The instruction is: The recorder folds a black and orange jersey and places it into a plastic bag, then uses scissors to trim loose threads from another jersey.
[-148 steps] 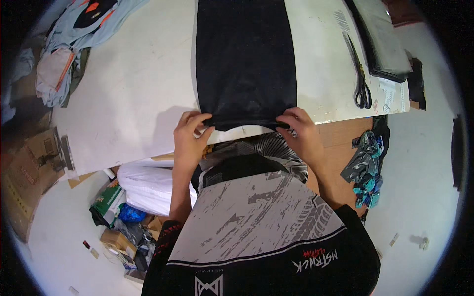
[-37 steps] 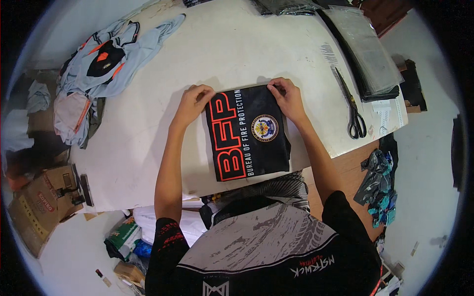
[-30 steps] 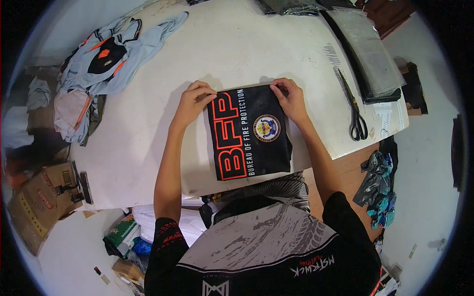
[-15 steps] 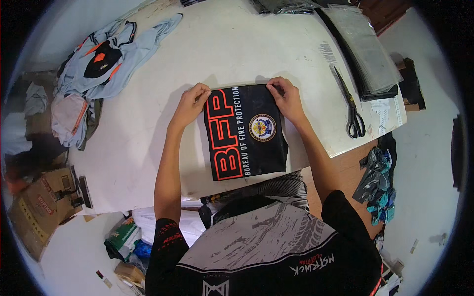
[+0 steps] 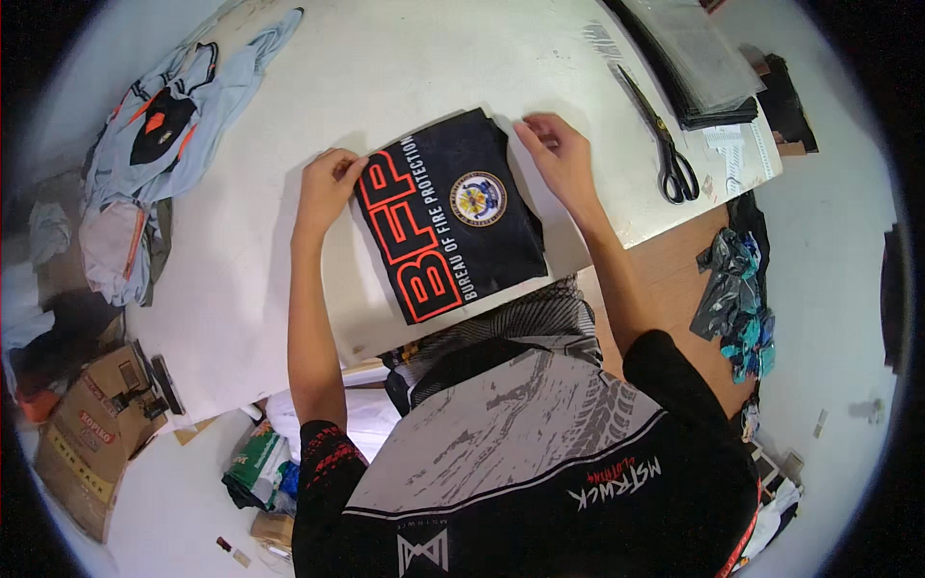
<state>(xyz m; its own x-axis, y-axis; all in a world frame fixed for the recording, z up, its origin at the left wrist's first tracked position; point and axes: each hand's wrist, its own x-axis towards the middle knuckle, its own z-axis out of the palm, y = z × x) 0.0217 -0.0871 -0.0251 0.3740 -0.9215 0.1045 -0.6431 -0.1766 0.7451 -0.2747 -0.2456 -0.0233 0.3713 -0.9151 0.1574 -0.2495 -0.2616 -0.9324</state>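
Observation:
A folded black shirt (image 5: 515, 236) lies tilted on the white table, close to its front edge. Large red letters, a line of white lettering and a round coloured emblem show on its upper face. My left hand (image 5: 330, 185) pinches the shirt's far left corner between thumb and fingers. Just off the far right corner is my right hand (image 5: 561, 159), its fingers loosely bent and apart from the thumb, with nothing in it. A narrow gap separates it from the cloth.
Black-handled scissors (image 5: 667, 144) lie on the table's right, beside a stack of clear plastic sleeves (image 5: 708, 63). Grey-blue clothing (image 5: 183, 116) is heaped at the left. A cardboard box (image 5: 96, 424) stands below the table's left edge; dark plastic bags (image 5: 732, 289) lie right.
My right hand has let go of the shirt's far right corner and moved off it. The shirt has turned counterclockwise, my left hand still on its corner. The view has shifted.

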